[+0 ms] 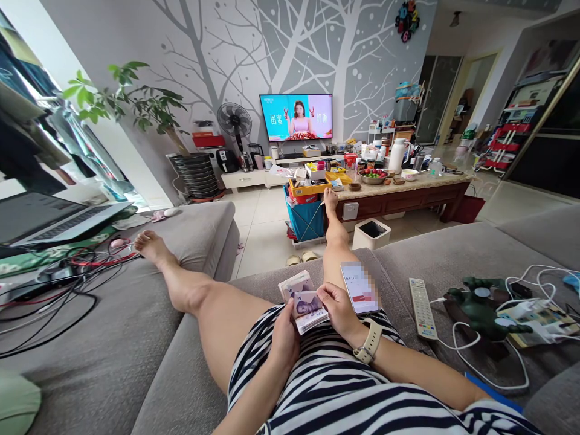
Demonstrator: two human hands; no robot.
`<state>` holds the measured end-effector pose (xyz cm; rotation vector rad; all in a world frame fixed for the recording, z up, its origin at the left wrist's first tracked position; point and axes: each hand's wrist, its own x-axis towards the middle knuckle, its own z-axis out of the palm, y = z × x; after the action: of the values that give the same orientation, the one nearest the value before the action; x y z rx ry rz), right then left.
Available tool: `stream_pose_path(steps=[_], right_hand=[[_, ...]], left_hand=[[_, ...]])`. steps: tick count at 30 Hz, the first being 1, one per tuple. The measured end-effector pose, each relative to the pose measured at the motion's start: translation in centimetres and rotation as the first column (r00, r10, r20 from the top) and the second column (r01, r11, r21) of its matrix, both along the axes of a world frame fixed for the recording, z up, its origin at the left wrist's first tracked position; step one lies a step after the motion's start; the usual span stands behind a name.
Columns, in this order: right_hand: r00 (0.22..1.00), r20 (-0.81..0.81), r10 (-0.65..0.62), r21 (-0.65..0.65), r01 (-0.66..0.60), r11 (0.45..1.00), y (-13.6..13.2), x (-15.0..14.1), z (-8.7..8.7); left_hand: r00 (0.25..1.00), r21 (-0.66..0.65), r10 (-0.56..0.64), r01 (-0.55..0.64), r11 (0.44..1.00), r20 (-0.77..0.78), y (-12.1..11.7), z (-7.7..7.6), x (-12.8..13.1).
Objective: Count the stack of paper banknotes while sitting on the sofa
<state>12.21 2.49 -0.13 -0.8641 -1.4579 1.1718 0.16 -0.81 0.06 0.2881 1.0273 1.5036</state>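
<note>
I sit on a grey sofa (190, 374) with my bare legs stretched out. Both hands meet over my lap on a stack of banknotes (303, 302). My left hand (284, 338) wraps round the stack from below. My right hand (339, 309), with a watch on its wrist, pinches the top note at its right edge. A phone (359, 287) with a lit screen rests on my right thigh, just beside the right hand.
A white remote (422, 308), a green toy figure (483, 308) and white charging cables lie on the sofa to my right. A laptop (54, 219) and tangled wires sit at left. Ahead stand a cluttered coffee table (408, 190), a white bin (371, 232), a blue trolley and a television.
</note>
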Motion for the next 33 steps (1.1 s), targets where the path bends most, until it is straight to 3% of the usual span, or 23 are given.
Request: stream_pose_path(steps=[5, 15, 23, 33], right_hand=[[1.000, -0.022, 0.015, -0.010, -0.015, 1.000, 0.0, 0.0, 0.1], [0.998, -0.032, 0.058, -0.043, -0.060, 0.997, 0.0, 0.0, 0.5], [0.996, -0.065, -0.056, -0.106, 0.049, 0.993, 0.6, -0.2, -0.4], [0.995, 0.066, -0.079, -0.073, 0.084, 0.994, 0.9, -0.1, -0.9]], left_hand=[[1.000, 0.000, -0.001, 0.001, 1.000, 0.001, 0.0, 0.1, 0.0], [0.996, 0.098, -0.070, 0.065, 0.993, 0.051, 0.4, -1.1, -0.3], [0.992, -0.019, -0.095, 0.094, 0.995, -0.083, -0.1, -0.3, -0.5], [0.997, 0.056, -0.064, 0.066, 0.996, -0.039, 0.2, -1.4, -0.4]])
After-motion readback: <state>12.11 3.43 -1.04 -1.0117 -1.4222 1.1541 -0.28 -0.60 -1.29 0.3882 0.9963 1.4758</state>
